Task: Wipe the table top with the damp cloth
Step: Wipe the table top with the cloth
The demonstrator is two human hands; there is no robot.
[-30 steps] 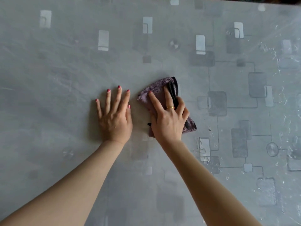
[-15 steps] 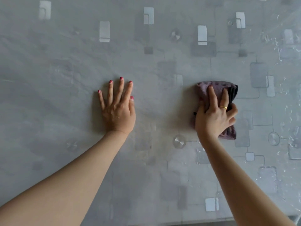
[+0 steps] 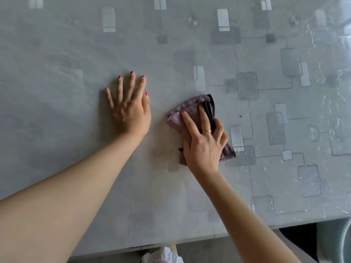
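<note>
Back toward the middle comes the right hand [image 3: 204, 143], which half a second earlier had carried the cloth [image 3: 191, 114] out to the right side; it now sits just beside the left hand [image 3: 129, 112] again, so the wiping reads as side-to-side strokes with this one on the return. Nearest the camera, the tabletop [image 3: 66, 54] ends in a pale edge, with a scrap of white fabric below it and what may be a rounded grey object at the lower right corner, too cropped to name. Further in, both forearms reach forward. The right hand presses down on the folded purple cloth with its dark trim, index and middle fingers stretched flat over it and the others curled at its right edge, pinning it to the surface. The left hand holds nothing: it lies flat and spread, palm down, bracing. Beyond and to the right, beads and streaks of water glisten on the patterned covering, while the left part looks duller, so I judge the wet right portion needs more passes. No brand, label or writing is readable anywhere; the squares and circles are only a printed pattern.
</note>
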